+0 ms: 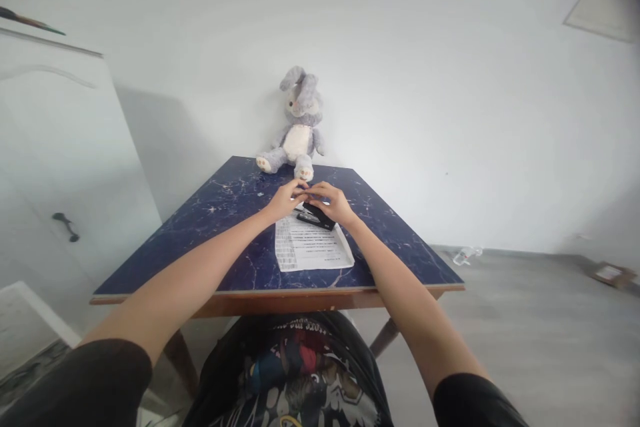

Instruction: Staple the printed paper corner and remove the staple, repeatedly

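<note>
Black stapler point(324, 218) on printed sheets point(313, 250); long axis diagonal, far-left to near-right, metal part toward far left. Left hand point(289, 201) and right hand point(332, 203): fingertips close together at its far end; grip on anything cannot be determined. Blue table point(240, 240) beneath.

Over the blue tabletop point(210, 220), a left-hand grip point(286, 200) and right-hand grip point(332, 201) nearly meet, a black stapler point(321, 217) by the right. Printed paper point(313, 250) lies toward the near edge; a plush rabbit point(298, 140) sits along the far edge.
</note>
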Action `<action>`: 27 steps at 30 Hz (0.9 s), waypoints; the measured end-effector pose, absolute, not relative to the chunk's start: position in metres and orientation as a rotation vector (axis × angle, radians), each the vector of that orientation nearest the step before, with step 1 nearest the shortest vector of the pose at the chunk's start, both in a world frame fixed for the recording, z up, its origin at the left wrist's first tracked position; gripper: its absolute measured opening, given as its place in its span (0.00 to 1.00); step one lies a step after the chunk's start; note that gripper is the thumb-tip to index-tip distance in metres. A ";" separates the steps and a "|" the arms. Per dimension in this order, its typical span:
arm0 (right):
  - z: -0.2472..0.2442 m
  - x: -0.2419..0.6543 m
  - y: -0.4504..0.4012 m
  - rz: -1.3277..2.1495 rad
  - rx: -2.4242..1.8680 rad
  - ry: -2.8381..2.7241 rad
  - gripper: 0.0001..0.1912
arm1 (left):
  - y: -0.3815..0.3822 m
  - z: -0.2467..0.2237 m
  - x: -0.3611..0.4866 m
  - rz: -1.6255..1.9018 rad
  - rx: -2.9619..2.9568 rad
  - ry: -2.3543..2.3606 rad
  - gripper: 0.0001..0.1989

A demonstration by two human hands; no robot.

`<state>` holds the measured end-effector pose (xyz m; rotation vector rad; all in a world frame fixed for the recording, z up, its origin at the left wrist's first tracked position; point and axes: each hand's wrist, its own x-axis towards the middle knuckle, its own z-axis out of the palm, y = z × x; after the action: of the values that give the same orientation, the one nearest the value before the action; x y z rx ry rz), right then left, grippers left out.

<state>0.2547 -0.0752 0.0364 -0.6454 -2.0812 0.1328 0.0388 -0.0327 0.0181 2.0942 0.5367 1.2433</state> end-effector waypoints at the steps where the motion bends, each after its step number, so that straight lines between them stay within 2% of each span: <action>1: 0.036 0.254 -0.076 0.122 -0.620 -2.082 0.15 | -0.035 0.020 0.038 1.229 2.126 0.542 0.17; 9: 0.035 0.255 -0.078 0.007 -0.708 -2.034 0.12 | -0.057 0.030 0.042 1.177 2.172 0.598 0.14; 15: 0.034 0.256 -0.079 0.059 -0.734 -1.974 0.13 | -0.061 0.031 0.042 1.171 2.177 0.549 0.13; 20: 0.037 0.253 -0.077 0.066 -0.693 -2.008 0.11 | -0.058 0.033 0.041 1.168 2.156 0.589 0.16; 22: 0.035 0.261 -0.071 0.044 -0.800 -1.903 0.11 | -0.052 0.035 0.036 1.281 2.132 0.732 0.13; 25: 0.027 0.289 -0.055 -0.019 -1.135 -1.758 0.10 | -0.036 0.034 0.017 1.442 2.087 1.234 0.08; 27: 0.019 0.313 -0.045 -0.014 -1.426 -1.713 0.08 | -0.022 0.028 -0.002 1.366 2.155 1.570 0.08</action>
<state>0.3132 -0.0454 0.0191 -1.4261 -1.7135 -0.0143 -0.0016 -0.0218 0.0280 2.1549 1.5701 1.3663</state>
